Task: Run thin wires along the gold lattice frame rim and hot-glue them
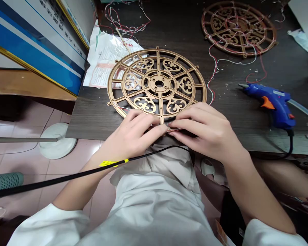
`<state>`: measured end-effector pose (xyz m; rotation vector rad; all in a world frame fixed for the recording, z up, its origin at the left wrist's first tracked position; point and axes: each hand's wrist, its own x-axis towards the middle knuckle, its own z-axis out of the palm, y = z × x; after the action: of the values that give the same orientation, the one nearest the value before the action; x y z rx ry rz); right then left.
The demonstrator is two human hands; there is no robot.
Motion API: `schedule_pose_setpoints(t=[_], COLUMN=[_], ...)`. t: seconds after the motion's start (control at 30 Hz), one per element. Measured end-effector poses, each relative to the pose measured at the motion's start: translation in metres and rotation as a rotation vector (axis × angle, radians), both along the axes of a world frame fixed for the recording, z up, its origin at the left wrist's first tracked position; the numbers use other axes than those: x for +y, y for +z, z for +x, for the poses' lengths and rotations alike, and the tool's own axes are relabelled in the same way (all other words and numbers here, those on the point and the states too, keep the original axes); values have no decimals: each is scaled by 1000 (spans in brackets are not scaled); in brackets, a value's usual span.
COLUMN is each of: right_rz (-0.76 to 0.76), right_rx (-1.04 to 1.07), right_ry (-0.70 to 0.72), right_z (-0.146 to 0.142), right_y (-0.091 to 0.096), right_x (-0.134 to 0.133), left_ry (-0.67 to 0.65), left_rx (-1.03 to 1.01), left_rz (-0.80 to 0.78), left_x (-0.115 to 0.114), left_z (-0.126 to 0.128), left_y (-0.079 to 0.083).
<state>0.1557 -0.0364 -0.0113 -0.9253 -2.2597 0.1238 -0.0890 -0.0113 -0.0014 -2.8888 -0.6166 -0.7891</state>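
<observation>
Dark wood-grain desk (246,112) seen from above, its near edge against your lap. At its centre lies a round gold openwork frame (157,83) — spokes, scrolled cut-outs and a holed hub — flat on the surface and partly over some printed papers (105,54). Your left hand (133,131) and right hand (207,128) meet at the frame's near rim, fingertips almost touching; both pinch down on that rim, where a thin wire (173,129) runs along the edge under your fingers. Whether the fingers grip the wire itself or only the rim cannot be told. A black cable (66,177) with a yellow tag crosses your left forearm. To the right, well apart from your hands, a blue hot-glue gun (272,102) lies on its side, nozzle pointing left. At the far right of the desk rests a second gold frame (238,27) — already laced with red and white wires. Left of the desk, pale floor tiles (20,160) and a white round stand base (58,140).
</observation>
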Motion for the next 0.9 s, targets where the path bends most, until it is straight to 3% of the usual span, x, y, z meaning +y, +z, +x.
schedule_pose_setpoints(t=[0.37, 0.9], right_rz=[10, -26], right_rx=[-37, 26], right_ry=[34, 44], right_z=[-3, -2], right_y=[-10, -11], right_x=[3, 3], left_ry=[-9, -16], left_rx=[173, 98], left_rz=[-94, -153], left_x=[5, 7], left_z=[-7, -6], left_y=[6, 0])
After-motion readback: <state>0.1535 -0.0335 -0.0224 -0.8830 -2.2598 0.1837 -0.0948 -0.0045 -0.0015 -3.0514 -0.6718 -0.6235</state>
